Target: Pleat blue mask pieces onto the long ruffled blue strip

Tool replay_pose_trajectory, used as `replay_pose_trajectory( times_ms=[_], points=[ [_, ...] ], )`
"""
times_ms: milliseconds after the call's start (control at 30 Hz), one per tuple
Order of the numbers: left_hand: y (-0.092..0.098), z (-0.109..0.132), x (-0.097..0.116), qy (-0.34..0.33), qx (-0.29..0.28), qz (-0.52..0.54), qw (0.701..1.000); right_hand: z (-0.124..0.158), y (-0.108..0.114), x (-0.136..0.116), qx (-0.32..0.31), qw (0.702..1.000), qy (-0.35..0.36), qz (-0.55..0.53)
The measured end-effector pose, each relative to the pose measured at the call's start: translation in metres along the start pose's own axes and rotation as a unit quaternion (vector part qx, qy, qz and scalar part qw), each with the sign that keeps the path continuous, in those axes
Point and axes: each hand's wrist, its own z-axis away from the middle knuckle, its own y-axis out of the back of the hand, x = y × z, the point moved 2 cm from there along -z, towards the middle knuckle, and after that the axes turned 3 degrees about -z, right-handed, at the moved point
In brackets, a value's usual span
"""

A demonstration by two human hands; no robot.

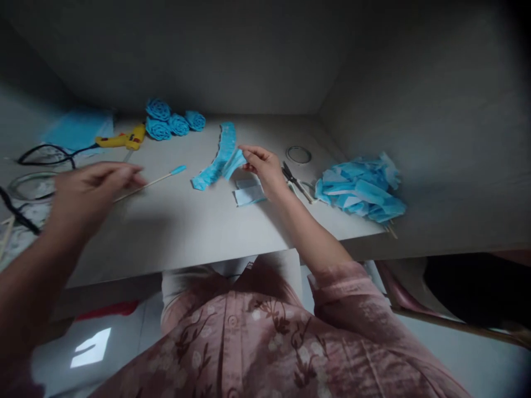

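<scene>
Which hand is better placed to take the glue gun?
Left, probably. The glue gun lies at the left rear, just beyond the left hand; the right hand is farther off, pinching the strip. The left hand does hold a stick, though.

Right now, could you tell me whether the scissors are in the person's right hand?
No, the scissors lie on the table beside the right hand, whose fingers pinch a blue strip.

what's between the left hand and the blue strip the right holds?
Head view: a blue-tipped wooden stick runs from the left hand toward the blue strip in the right hand; past its tip, bare table.
</scene>
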Motion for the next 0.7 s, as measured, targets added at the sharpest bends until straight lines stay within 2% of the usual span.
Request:
replay_pose_trajectory(
  times_ms=[33, 67, 133, 167, 233, 300, 400, 467, 600, 700],
  points=[
    [-0.019, -0.001, 0.010, -0.001, -0.024, 0.039, 0.999, 0.001, 0.000, 0.000, -0.006, 1.000, 0.005, 0.000],
    [-0.040, -0.002, 0.021, -0.010, -0.083, 0.110, 0.990, 0.001, 0.000, -0.001, -0.011, 1.000, 0.009, 0.001],
    [-0.081, -0.006, 0.042, -0.042, -0.174, 0.244, 0.953, 0.003, 0.000, -0.002, -0.015, 1.000, 0.013, 0.009],
    [-0.100, -0.009, 0.050, -0.059, -0.198, 0.260, 0.943, 0.003, 0.001, -0.002, -0.015, 1.000, 0.015, 0.015],
    [-0.132, -0.013, 0.061, -0.078, -0.225, 0.247, 0.939, 0.004, 0.001, -0.002, -0.013, 0.999, 0.019, 0.032],
    [-0.156, -0.016, 0.067, -0.076, -0.223, 0.245, 0.941, 0.005, 0.000, -0.002, -0.018, 0.998, 0.028, 0.053],
    [-0.173, -0.017, 0.070, -0.028, -0.178, 0.284, 0.942, 0.007, -0.003, -0.002, -0.050, 0.995, 0.042, 0.082],
    [-0.174, -0.017, 0.069, 0.021, -0.162, 0.345, 0.924, 0.008, -0.003, -0.003, -0.065, 0.991, 0.057, 0.098],
    [-0.171, -0.016, 0.065, 0.103, -0.204, 0.497, 0.837, 0.009, 0.001, -0.009, -0.010, 0.986, 0.114, 0.121],
    [-0.168, -0.016, 0.062, 0.115, -0.213, 0.566, 0.788, 0.010, 0.001, -0.009, 0.005, 0.988, 0.099, 0.120]
  ],
)
